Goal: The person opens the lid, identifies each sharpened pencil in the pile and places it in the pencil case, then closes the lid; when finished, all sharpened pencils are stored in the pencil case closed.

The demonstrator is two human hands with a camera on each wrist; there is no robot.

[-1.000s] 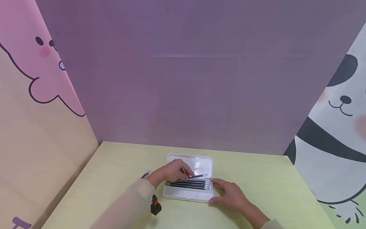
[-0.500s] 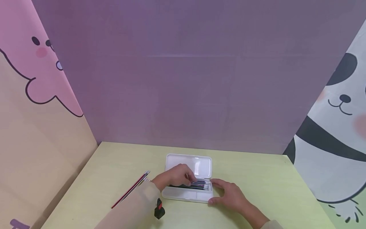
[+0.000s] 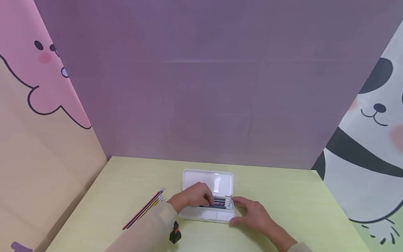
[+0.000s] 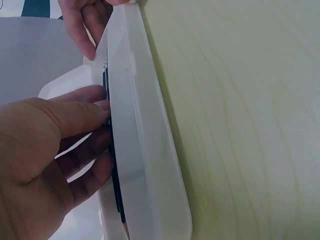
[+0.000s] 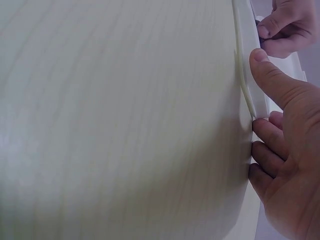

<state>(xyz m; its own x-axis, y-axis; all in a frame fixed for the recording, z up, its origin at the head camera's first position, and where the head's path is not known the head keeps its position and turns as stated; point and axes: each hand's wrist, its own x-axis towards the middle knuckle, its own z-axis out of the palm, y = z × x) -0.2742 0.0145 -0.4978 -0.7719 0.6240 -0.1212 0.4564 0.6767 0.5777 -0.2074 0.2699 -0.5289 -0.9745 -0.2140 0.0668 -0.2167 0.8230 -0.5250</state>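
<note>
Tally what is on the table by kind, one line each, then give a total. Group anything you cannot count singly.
White pencil case, lid open: 1
Bundle of dark pencils in the case, too blurred to count singly: 1
Loose pencils on the table, red, dark and yellow: 3
Small black and red object: 1
Hands at the case, left hand and right hand: 2
Total: 8

Staged desk booth, cartoon-animal backdrop panels, yellow-green table

Beyond my hands I saw a plain purple back wall — evenly lit. A pale yellow-green wood-grain table lay beneath them. Left stood a panel with a pink cartoon animal; right, a panda panel.
</note>
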